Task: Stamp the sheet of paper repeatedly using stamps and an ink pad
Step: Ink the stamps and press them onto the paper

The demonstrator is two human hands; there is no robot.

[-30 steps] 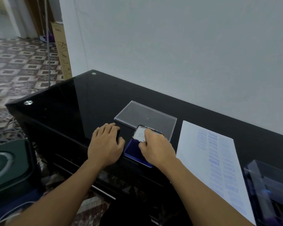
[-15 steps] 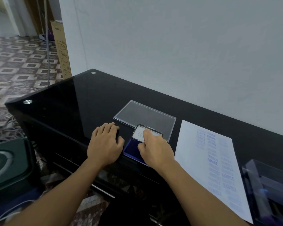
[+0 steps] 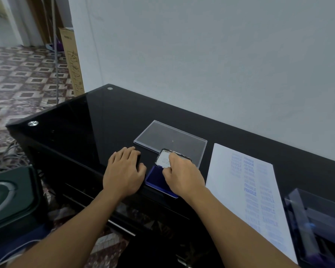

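My left hand [image 3: 124, 171] lies palm-down on the glossy black glass table [image 3: 75, 122], fingers draped over a small dark object [image 3: 138, 161]; I cannot tell whether it grips. My right hand [image 3: 183, 176] pinches the open metal lid [image 3: 162, 159] of the dark blue ink pad [image 3: 154, 176]. The white sheet of paper [image 3: 226, 190], covered in blue stamps, lies just right of it.

I'm viewing through one head camera, looking forward and down, hovering close over the desk [image 3: 81, 136], framing left hand [image 3: 124, 172] and right hand [image 3: 184, 176].
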